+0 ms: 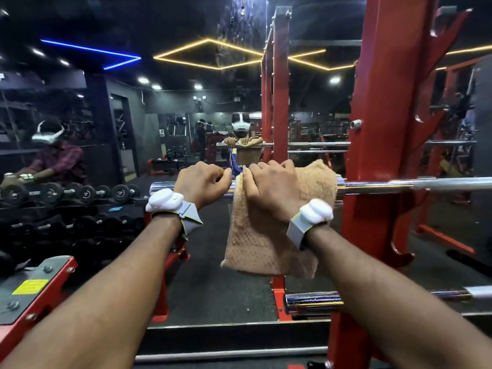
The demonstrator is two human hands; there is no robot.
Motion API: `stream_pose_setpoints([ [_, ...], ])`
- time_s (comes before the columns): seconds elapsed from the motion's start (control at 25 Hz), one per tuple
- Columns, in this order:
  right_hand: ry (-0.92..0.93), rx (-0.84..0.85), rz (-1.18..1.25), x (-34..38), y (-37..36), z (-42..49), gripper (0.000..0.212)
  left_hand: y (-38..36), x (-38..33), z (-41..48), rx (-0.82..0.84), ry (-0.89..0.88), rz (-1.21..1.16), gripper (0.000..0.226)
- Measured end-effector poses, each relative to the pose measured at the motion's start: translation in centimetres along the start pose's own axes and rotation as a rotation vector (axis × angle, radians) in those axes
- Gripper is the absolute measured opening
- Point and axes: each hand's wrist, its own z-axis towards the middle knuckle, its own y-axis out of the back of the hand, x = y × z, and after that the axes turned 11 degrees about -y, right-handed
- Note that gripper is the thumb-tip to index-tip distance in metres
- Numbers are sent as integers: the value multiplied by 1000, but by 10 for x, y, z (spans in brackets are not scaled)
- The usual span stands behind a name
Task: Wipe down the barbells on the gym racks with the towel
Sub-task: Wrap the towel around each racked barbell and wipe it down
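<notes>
Through the head camera, my left hand curls over the bare barbell, just beside the towel. My right hand clamps the towel, which hangs over the barbell on the red rack.

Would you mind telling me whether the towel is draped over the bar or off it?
Draped: the towel hangs over the bar, its end dangling below, right hand gripping it on top.
</notes>
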Motion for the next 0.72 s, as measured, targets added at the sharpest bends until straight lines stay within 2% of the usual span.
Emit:
stream_pose_setpoints([
  [0.08, -22, 340, 121, -3, 12, 27, 51, 3, 0, 2, 14, 18, -10, 52],
  [0.12, -76, 423, 156, -1, 12, 36, 53, 5, 0, 2, 20, 19, -7, 52],
  [0.16, -95, 391, 125, 3, 10, 34, 54, 6, 0, 1, 23, 17, -3, 51],
  [0.24, -90, 61, -13, 18, 1, 8, 51, 7, -2, -2, 13, 26, 4, 48],
  [0.32, -89, -96, -27, 24, -8, -8, 44, 8, -3, -2, 9, 35, -3, 47],
  [0.48, -47, 93, 16, 23, -3, 15, 54, 14, 8, 1, 119, 37, -166, 49],
  [0.56, 14, 97, 18, 24, -7, 17, 56, 17, 15, -1, 141, 6, -236, 47],
  [0.64, 42, 116, 47, 22, -6, 17, 55, 20, 20, -4, 111, 13, -246, 45],
  [0.72, 14, 257, 98, 23, -1, 29, 55, 24, 28, -7, 68, 57, -201, 45],
])
